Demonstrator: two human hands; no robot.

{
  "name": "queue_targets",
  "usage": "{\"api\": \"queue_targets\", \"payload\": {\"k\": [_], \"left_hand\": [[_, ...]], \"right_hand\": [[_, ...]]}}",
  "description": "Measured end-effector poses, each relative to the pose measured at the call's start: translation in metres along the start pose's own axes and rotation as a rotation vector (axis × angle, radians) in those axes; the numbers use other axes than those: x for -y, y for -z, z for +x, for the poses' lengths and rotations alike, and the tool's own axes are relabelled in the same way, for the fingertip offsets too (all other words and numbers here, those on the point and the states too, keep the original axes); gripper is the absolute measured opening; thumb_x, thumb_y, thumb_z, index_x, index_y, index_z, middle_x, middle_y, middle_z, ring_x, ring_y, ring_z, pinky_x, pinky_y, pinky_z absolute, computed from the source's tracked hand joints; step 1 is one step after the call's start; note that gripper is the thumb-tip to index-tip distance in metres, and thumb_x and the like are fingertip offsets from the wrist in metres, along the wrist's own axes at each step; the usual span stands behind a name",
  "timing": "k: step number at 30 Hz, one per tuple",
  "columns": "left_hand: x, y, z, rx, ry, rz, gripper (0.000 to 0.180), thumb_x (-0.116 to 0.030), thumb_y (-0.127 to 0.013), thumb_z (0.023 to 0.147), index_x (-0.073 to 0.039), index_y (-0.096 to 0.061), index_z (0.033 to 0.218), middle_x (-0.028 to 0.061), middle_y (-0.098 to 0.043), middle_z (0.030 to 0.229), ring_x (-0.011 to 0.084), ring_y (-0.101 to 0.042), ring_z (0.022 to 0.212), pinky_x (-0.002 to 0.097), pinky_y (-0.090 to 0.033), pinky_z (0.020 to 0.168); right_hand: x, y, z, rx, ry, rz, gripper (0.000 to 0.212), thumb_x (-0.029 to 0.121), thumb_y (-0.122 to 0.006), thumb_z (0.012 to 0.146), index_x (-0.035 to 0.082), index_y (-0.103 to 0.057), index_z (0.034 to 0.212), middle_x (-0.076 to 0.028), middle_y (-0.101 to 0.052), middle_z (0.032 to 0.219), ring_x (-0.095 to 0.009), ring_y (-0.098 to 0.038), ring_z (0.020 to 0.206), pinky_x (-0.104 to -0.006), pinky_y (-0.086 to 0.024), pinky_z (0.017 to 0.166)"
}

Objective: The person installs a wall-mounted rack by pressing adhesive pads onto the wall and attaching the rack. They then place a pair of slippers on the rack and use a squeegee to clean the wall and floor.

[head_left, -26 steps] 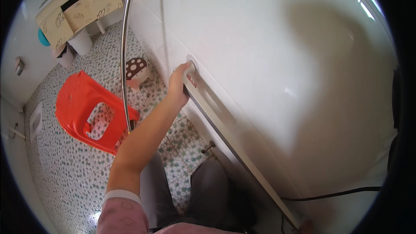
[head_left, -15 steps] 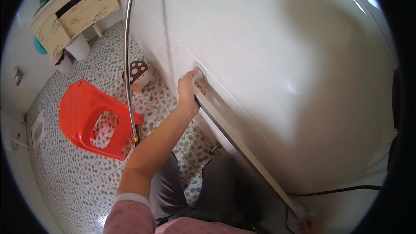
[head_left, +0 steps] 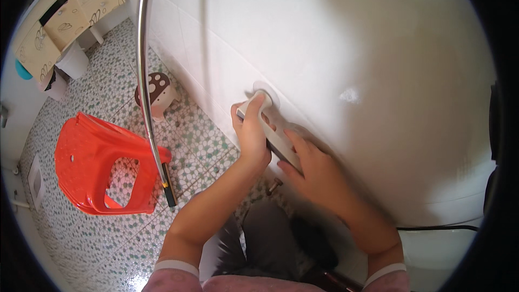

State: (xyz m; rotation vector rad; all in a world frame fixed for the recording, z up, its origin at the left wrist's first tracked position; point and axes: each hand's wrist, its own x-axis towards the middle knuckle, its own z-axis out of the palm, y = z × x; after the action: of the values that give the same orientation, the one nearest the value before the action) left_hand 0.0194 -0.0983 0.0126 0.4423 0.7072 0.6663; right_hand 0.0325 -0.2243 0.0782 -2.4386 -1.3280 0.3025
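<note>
A long, pale rail with a dark side runs along the white tiled wall. Its upper end meets a round white wall plate. Around that end, close to the plate, my left hand is wrapped, with fingertips showing on the wall side. Lower down the rail, my right hand grips it, thumb on the near side and fingers on the wall side. Beyond this hand the rail is hidden by the hand and forearm.
A red plastic stool lies tipped at left. A chrome hose hangs before it. Farther back are a mushroom-patterned stool, a white bin and a vanity cabinet. A small tap sticks out low down.
My right hand has come up from the lower right and now grips the rail just below my left hand. My left hand stays on the upper end. The whole view has shifted slightly.
</note>
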Motion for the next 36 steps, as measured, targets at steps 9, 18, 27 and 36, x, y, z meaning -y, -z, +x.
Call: {"api": "queue_targets", "payload": {"k": [9, 18, 27, 36], "left_hand": [[-0.010, -0.011, -0.009, -0.029, 0.019, 0.051, 0.028, -0.021, -0.059, 0.074, -0.011, -0.035, 0.084, 0.0013, -0.039, 0.060, 0.0101, -0.037, 0.049, 0.0244, -0.034, 0.044], [-0.009, -0.009, -0.005, -0.002, -0.002, 0.048, 0.027, -0.020, -0.060, 0.076, -0.011, -0.036, 0.084, 0.0021, -0.042, 0.061, 0.0099, -0.039, 0.048, 0.0238, -0.035, 0.043], [-0.009, -0.008, -0.002, 0.008, -0.066, 0.126, 0.027, -0.020, -0.060, 0.075, -0.010, -0.036, 0.082, 0.0027, -0.044, 0.064, 0.0097, -0.040, 0.047, 0.0230, -0.035, 0.041], [-0.007, -0.010, -0.004, -0.046, -0.085, 0.097, 0.025, -0.021, -0.059, 0.077, -0.006, -0.041, 0.083, 0.0027, -0.046, 0.063, 0.0091, -0.041, 0.048, 0.0243, -0.038, 0.044]], "right_hand": [[-0.013, 0.002, 0.005, 0.406, -0.307, 0.755, 0.039, 0.023, -0.051, 0.084, 0.003, -0.038, 0.116, -0.002, -0.048, 0.058, -0.008, -0.044, 0.043, -0.0224, -0.036, 0.041], [-0.017, 0.001, 0.015, 0.495, -0.330, 0.912, 0.039, 0.019, -0.052, 0.082, 0.001, -0.038, 0.114, -0.003, -0.048, 0.065, -0.008, -0.044, 0.047, -0.0224, -0.035, 0.041], [-0.013, -0.007, 0.023, 0.320, -0.217, 0.618, 0.037, 0.031, -0.045, 0.087, 0.000, -0.044, 0.108, -0.009, -0.050, 0.064, -0.015, -0.047, 0.049, -0.0287, -0.037, 0.047], [-0.012, -0.007, 0.026, 0.370, -0.273, 0.618, 0.033, 0.029, -0.046, 0.085, -0.002, -0.047, 0.098, -0.015, -0.051, 0.059, -0.025, -0.051, 0.054, -0.0358, -0.040, 0.053]]}}
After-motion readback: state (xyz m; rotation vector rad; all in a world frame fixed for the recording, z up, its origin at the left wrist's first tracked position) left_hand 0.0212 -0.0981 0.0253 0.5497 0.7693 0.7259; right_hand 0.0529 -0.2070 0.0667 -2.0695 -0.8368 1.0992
